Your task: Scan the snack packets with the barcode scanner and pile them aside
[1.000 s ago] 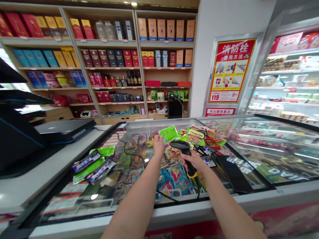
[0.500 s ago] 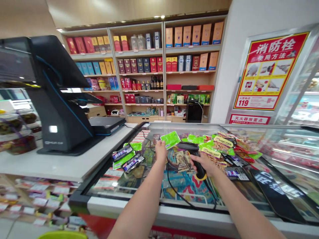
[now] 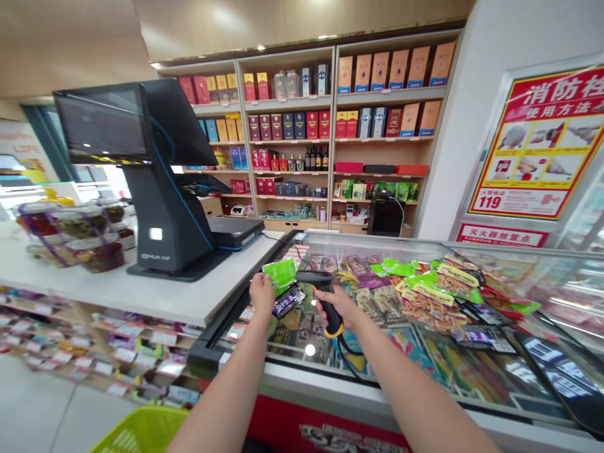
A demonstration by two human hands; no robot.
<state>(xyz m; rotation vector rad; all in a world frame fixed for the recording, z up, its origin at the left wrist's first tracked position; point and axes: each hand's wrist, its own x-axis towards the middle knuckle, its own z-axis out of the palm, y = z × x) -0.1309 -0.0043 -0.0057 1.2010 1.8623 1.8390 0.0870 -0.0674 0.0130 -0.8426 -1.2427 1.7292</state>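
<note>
My left hand (image 3: 262, 293) is closed on the edge of a bright green snack packet (image 3: 280, 274), held above the left end of the glass-topped freezer (image 3: 302, 343). In my right hand (image 3: 336, 304) is a black barcode scanner (image 3: 333, 314) with a yellow band at its base, its head pointing left toward the packet. Just below the green packet, a dark snack packet (image 3: 289, 301) lies on the glass. A heap of snack packets (image 3: 436, 286), green, yellow and black, is spread over the glass right of the scanner. The scanner's cable hangs beneath my right hand.
A cash register (image 3: 165, 207) and several jars (image 3: 85, 233) stand on the white counter (image 3: 184, 302) at left. A green basket (image 3: 141, 428) is below at the front. Shelves of boxes (image 3: 330, 126) line the back wall. A long black panel (image 3: 561, 377) lies at right.
Both hands have moved left along the freezer, carrying the green packet and the scanner. The packet is now over the small group of packets at the left. The view has turned left.
</note>
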